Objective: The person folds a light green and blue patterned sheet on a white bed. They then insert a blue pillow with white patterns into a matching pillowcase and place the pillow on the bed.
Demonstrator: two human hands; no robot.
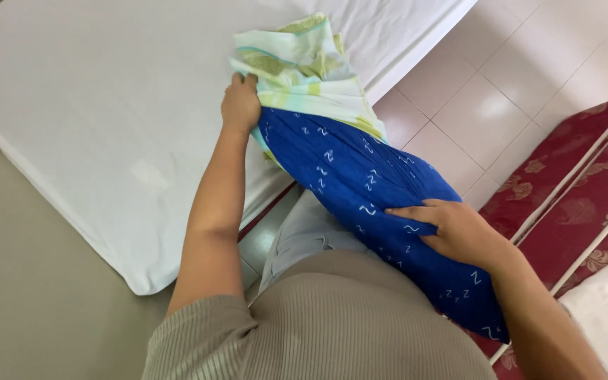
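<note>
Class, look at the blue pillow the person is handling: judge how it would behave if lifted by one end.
The blue pillow would probably sag: it already bends over the bed's edge. It looks light for its bulk, steadied by the flat right hand. The pale cover, bunched in the left hand, seems floppy.

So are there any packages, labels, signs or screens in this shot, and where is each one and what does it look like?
None in view: only the blue pillow with small white squiggles, held by the left hand and right hand, its pale green patterned pillowcase, and the white mattress.
</note>
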